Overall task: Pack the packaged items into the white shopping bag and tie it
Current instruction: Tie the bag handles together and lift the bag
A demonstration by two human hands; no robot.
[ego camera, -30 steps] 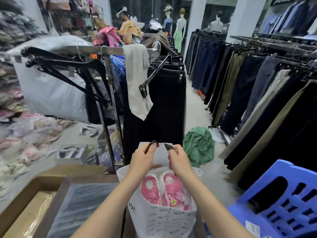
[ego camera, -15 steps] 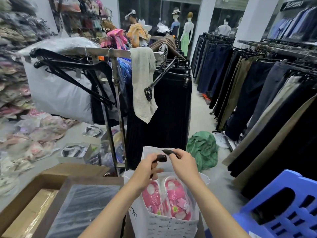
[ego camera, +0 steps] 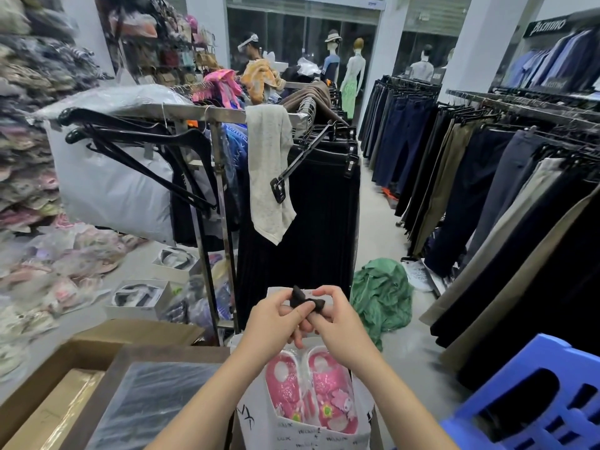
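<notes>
A white shopping bag [ego camera: 292, 433] with grey print stands low in the middle of the view. Pink packaged slippers [ego camera: 311, 394] show inside it through its open top. Above the bag's mouth, my left hand [ego camera: 272, 323] and my right hand [ego camera: 341, 323] meet. Both pinch the bag's black handles [ego camera: 306, 302], which cross between my fingers. The far white flap of the bag rises behind my hands.
An open cardboard box [ego camera: 97, 384] with wrapped goods lies at the lower left. A blue plastic stool [ego camera: 532, 401] stands at the lower right. A steel rack [ego camera: 224, 222] of black skirts is straight ahead, with trouser racks [ego camera: 487, 177] on the right. A green garment [ego camera: 383, 293] lies on the floor.
My hands have come together over the bag. The two black handles, held apart a second ago, now cross between my fingers.
</notes>
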